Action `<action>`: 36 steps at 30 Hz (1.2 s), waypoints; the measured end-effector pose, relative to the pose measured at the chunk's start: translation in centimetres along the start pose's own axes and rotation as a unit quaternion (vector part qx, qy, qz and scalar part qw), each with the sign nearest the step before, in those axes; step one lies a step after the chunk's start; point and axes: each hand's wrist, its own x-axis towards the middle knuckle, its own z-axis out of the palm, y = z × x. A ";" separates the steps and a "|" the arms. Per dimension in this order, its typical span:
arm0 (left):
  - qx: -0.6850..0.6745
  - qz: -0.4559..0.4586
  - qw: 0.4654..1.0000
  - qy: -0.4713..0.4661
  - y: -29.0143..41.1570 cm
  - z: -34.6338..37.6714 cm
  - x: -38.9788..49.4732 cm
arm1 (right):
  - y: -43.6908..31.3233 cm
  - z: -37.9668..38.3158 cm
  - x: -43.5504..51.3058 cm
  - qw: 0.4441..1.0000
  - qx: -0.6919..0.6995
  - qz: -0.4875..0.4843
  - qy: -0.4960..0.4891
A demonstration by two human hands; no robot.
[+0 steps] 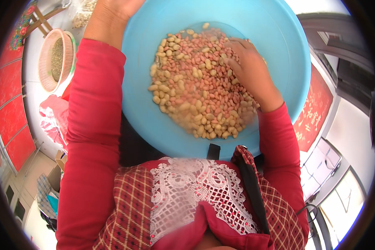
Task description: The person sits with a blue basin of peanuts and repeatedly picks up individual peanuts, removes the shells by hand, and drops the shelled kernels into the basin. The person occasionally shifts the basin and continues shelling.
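Observation:
A large light-blue plastic basin [137, 72] lies right before me. Unshelled peanuts [187, 107] and pink-skinned peanut kernels [203, 82] cover much of its bottom, the unshelled ones thickest along the near and left sides. My right hand [248, 67] rests on the kernels at the right of the pile, palm down and fingers partly spread; whether anything lies under the fingers is hidden. At the basin's upper left rim is my left hand [123, 7], its fingers cut off by the picture's top edge, so its grip does not show.
To the left on the floor stands a pink plastic basket [43, 62] with small greenish-brown material in it. A clear plastic bag [84, 15] with pale contents lies above it. Pink and white cloth [54, 114] and red cabinet doors [9, 106] are at the left.

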 end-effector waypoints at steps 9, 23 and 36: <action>0.663 -0.042 0.720 -0.198 -8.5 2.2 -2.8 | -2.3 5.2 0.6 0.979 -0.003 -0.182 -0.090; 0.780 -0.130 0.530 -0.306 -11.9 -0.3 -4.3 | 3.9 2.9 1.1 0.990 -0.142 -0.020 -0.013; 0.785 -0.146 0.560 -0.219 -12.2 -1.6 -4.3 | 0.9 1.2 -0.2 0.997 -0.016 -0.012 -0.072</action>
